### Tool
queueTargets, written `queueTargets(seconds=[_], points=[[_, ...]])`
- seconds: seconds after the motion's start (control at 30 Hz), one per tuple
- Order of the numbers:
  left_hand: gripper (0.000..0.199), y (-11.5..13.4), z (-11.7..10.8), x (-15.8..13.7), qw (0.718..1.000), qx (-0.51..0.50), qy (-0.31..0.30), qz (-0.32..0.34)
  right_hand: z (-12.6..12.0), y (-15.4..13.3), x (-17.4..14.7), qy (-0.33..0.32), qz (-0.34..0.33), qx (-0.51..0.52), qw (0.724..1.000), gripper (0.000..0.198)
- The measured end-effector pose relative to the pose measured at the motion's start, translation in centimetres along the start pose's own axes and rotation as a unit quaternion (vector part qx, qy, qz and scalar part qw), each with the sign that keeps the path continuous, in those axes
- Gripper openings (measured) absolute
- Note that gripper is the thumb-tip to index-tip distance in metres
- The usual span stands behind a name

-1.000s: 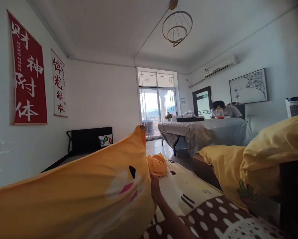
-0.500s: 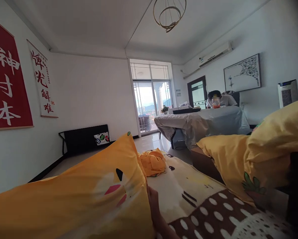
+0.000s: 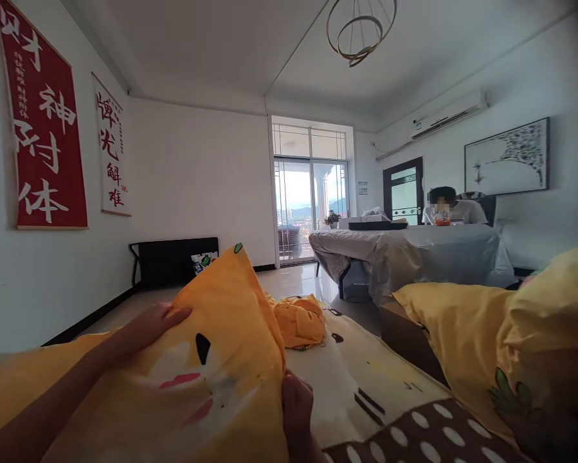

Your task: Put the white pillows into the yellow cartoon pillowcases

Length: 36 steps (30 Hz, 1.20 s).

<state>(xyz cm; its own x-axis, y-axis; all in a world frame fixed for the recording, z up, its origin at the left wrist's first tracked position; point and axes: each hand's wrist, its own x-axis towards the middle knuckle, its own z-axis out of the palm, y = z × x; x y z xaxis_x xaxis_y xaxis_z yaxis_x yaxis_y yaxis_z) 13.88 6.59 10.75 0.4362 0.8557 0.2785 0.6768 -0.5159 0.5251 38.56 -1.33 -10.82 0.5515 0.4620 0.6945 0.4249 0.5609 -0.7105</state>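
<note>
A yellow-orange pillow [image 3: 240, 334] with a printed cartoon face and a pointed upper corner fills the near left of the head view. My left hand [image 3: 161, 318] reaches over from the left, thumb stretched across its front and the other fingers wrapped behind the upper left edge. On the opposite side, my right hand [image 3: 296, 399] is closed around the pillow's right edge, with its fingertips hidden. Just beyond the right edge, a bunched orange cloth [image 3: 299, 320] lies on a cream and brown patterned blanket [image 3: 351, 360].
At the right, yellow bedding with a pineapple-leaf print [image 3: 443, 315] hangs over a brown box-like edge [image 3: 404, 334]. A plastic-covered table [image 3: 395, 244] stands farther back, where a person [image 3: 462, 209] sits. A black folded piece of furniture [image 3: 166, 257] stands by the left wall.
My left hand has come into view on the pillow's upper left edge. The pillow's top corner has shifted left and stands more upright. The camera view has turned left.
</note>
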Motion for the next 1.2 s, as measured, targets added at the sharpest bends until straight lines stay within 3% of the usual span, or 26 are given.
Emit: queueTargets(seconds=[0.07, 0.17, 0.23, 0.33, 0.4, 0.47, 0.53, 0.63, 0.8, 0.87, 0.97, 1.03, 1.07, 1.13, 1.17, 1.2], points=[[0.062, -1.1, 0.5, -0.4, 0.999, -0.023, -0.001, -0.036, -0.1, 0.4, 0.2, -0.011, 0.016, -0.001, 1.000, 0.058], [0.064, -1.2, -0.6, -1.5, 0.996, -0.055, 0.029, -0.066, -1.0, 0.5, 1.4, -0.054, 0.031, 0.002, 0.998, 0.056], [0.064, -0.3, -2.3, -2.2, 0.994, -0.046, 0.051, -0.084, -2.1, 0.2, 2.8, -0.142, 0.027, 0.011, 0.989, 0.054], [0.065, 1.5, -5.1, -3.3, 0.987, -0.001, 0.109, -0.122, -4.1, -0.5, 4.7, -0.296, 0.034, 0.026, 0.954, 0.049], [0.065, 2.3, -6.7, -4.2, 0.981, 0.026, 0.134, -0.134, -4.8, -0.8, 5.4, -0.348, 0.062, 0.031, 0.935, 0.046], [0.064, 2.9, -7.7, -5.3, 0.985, 0.038, 0.107, -0.129, -4.9, -0.7, 5.5, -0.362, 0.089, 0.040, 0.927, 0.049], [0.062, 3.3, -8.1, -6.3, 0.993, 0.027, 0.041, -0.108, -4.3, -0.5, 5.1, -0.359, 0.103, 0.059, 0.926, 0.049], [0.055, 4.5, -8.0, -7.7, 0.995, -0.012, -0.045, -0.090, -3.0, -0.2, 4.0, -0.350, 0.104, 0.090, 0.927, 0.033], [0.045, 8.2, -7.0, -9.6, 0.993, 0.011, -0.099, -0.068, -1.6, 0.9, 2.7, -0.421, 0.065, 0.088, 0.900, 0.017], [0.048, 9.7, -6.3, -10.0, 0.993, 0.024, -0.101, -0.064, -1.2, 1.8, 2.7, -0.375, 0.043, 0.045, 0.925, 0.016], [0.051, 11.2, -5.3, -9.9, 0.994, 0.033, -0.070, -0.073, -1.2, 2.2, 3.5, -0.240, 0.061, -0.043, 0.968, 0.019], [0.051, 11.5, -4.8, -9.5, 0.995, 0.042, -0.042, -0.076, -1.8, 0.8, 4.2, -0.131, 0.060, -0.083, 0.986, 0.025], [0.050, 11.5, -4.6, -9.1, 0.996, 0.049, -0.030, -0.074, -2.3, -0.6, 4.3, -0.080, 0.030, -0.085, 0.993, 0.026], [0.045, 11.4, -4.2, -8.5, 0.996, 0.065, -0.016, -0.062, -3.1, -4.4, 3.8, 0.002, -0.094, -0.077, 0.993, 0.024], [0.043, 11.4, -3.9, -8.2, 0.996, 0.071, -0.013, -0.054, -3.3, -6.5, 3.1, -0.001, -0.177, -0.067, 0.982, 0.023], [0.040, 11.3, -3.5, -8.0, 0.996, 0.072, -0.014, -0.044, -3.1, -8.3, 2.0, -0.044, -0.254, -0.062, 0.964, 0.023]])
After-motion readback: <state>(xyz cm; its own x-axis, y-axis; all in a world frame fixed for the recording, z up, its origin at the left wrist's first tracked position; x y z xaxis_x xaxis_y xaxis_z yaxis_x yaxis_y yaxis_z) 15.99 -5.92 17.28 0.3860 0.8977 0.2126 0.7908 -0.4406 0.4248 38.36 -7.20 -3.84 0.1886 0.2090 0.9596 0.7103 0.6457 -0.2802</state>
